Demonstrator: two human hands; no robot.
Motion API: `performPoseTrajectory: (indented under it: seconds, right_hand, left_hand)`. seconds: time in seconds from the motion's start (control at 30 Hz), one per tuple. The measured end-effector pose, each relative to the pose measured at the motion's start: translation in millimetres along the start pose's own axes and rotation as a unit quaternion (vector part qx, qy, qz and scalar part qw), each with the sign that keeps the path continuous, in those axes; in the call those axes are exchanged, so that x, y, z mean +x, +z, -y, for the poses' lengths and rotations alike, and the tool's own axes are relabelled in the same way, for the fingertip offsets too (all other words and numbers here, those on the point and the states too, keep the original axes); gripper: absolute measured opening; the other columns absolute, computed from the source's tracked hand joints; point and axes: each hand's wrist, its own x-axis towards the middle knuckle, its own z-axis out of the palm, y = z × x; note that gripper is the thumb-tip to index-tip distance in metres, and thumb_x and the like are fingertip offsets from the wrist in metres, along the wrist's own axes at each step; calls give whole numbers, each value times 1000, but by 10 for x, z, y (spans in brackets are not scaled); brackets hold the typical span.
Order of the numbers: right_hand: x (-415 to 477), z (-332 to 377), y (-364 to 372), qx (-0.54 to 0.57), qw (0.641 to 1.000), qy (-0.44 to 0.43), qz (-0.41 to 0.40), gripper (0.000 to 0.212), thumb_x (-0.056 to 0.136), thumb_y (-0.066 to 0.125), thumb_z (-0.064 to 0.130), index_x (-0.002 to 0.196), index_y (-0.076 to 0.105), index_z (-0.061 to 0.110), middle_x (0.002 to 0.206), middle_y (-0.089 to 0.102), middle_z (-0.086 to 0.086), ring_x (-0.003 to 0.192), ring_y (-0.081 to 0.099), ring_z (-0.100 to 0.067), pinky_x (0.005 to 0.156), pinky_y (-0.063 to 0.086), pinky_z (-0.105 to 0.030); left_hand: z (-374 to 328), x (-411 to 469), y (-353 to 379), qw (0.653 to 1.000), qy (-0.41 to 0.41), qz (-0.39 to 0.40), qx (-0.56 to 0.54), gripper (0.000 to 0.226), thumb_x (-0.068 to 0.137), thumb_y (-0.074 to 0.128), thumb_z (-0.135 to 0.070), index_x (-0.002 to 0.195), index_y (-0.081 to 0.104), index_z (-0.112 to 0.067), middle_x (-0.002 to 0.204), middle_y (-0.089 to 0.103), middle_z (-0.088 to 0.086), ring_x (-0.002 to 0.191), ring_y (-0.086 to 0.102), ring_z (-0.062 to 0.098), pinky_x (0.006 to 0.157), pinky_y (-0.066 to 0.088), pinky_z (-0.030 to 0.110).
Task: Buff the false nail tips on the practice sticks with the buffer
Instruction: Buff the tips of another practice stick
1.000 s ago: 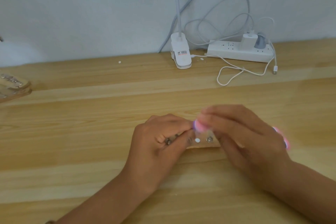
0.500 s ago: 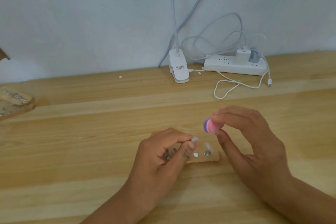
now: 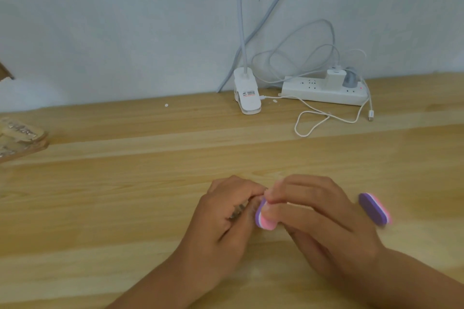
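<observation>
My right hand [image 3: 316, 218] grips a purple, white and pink buffer [image 3: 263, 218]; its near end shows by my thumb and its far end sticks out past the hand on the right. My left hand [image 3: 226, 218] is curled over the practice sticks [image 3: 238, 212], whose metal ends peek out between its fingers. The buffer's near end lies against my left fingertips. The nail tips and the small wooden stand are hidden under both hands.
A white clip lamp base [image 3: 247, 94] and a white power strip [image 3: 324, 93] with chargers stand at the back by the wall. A loose white cable [image 3: 311, 123] loops on the wooden table [image 3: 125, 195]. A brown object [image 3: 20, 140] lies at the left edge.
My right hand has dropped from its raised position and brought the buffer down against my left fingers. The nail tips and stand, visible half a second ago, are now covered.
</observation>
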Motion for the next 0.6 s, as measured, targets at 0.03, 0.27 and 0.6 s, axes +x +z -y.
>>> performPoseTrajectory:
  seconds: [0.03,0.27,0.6]
  right_hand:
    - [1,-24,-12,-1,1000,6,3,35,87,61,-9,116,64,10,122,61,-3,115,60,-20,98,46,-31]
    - [14,13,-2,-1,1000,2,-9,30,90,59,-7,114,65,11,121,61,-2,114,60,-19,98,46,-30]
    - [13,-46,-37,-11,1000,19,-8,34,86,62,-12,112,67,9,118,63,-4,112,60,-20,96,46,-30]
  left_hand:
    - [-3,-1,-3,1000,-4,3,-3,20,93,48,-29,88,67,-26,81,63,-14,81,59,8,78,40,23]
    - [-17,-3,-9,999,-23,17,-40,27,93,47,-31,84,68,-17,77,63,-8,78,59,12,76,40,23]
    - [-21,5,-10,993,-51,34,-104,23,93,48,-34,78,64,-26,71,61,-8,73,58,13,76,46,34]
